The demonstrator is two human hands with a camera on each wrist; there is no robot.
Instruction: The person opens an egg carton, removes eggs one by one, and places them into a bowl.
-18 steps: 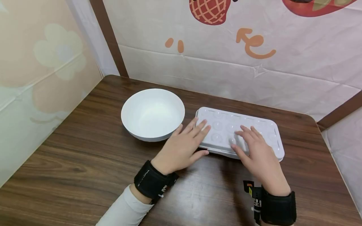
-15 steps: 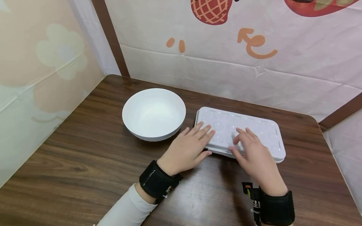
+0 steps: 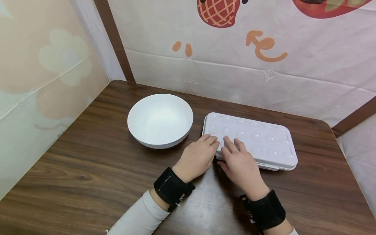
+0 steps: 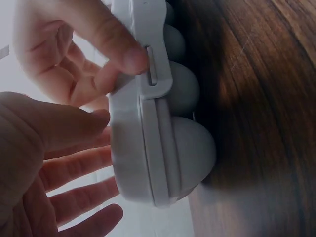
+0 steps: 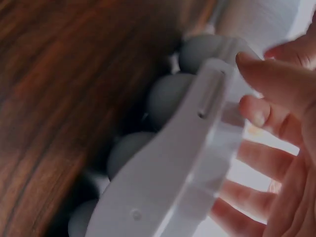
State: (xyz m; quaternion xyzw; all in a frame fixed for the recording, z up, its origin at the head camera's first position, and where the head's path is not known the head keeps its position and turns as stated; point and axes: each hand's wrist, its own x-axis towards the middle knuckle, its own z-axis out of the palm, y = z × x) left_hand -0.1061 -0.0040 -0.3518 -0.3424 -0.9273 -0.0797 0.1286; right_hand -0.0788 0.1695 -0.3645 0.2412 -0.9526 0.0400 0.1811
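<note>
A white lidded plastic egg box [image 3: 264, 137] with rounded bumps on its lid lies on the table. At its near left corner my left hand [image 3: 196, 158] rests its fingers on the lid edge, thumb toward the front side. Right beside it, my right hand [image 3: 241, 164] has its fingers over the lid. In the left wrist view, the right thumb touches a latch [image 4: 152, 66] on the box's front. Round cups [image 5: 170, 96] bulge below the rim in the right wrist view. The lid looks seated on the box.
A large white bowl [image 3: 160, 120] stands left of the box. The dark wood table [image 3: 88, 163] has a back edge close behind both. A printed fabric sheet [image 3: 217, 71] hangs behind, and another [image 3: 44, 81] on the left.
My right hand has moved left and down, from the middle of the lid to the near left part. My left hand has shifted slightly right and down, its fingers less spread.
</note>
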